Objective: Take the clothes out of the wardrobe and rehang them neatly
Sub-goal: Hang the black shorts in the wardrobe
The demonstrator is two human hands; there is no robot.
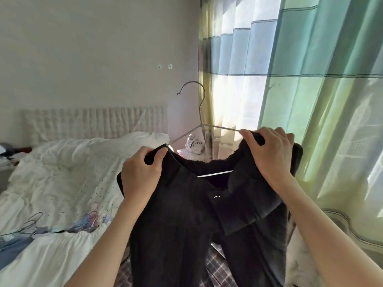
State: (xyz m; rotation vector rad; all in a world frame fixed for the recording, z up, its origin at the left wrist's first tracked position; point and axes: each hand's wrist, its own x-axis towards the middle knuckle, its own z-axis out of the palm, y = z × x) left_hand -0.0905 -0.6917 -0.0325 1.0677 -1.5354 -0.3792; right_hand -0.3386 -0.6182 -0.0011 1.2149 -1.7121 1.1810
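Note:
A pair of dark trousers (186,220) hangs from a pale metal hanger (200,112), its waistband stretched along the hanger's arms. My left hand (141,172) grips the left end of the waistband and the hanger arm. My right hand (271,152) grips the right end the same way. The hanger's hook points up and to the left, in front of the curtain edge. The hanger's lower bar shows inside the waistband. The trouser legs drop out of view at the bottom.
A bed with a rumpled white duvet (62,179) fills the left side, with several wire hangers (27,226) lying on it. A padded headboard (93,123) stands against the wall. Green and white curtains (310,79) hang on the right. Checked fabric (219,270) lies below the trousers.

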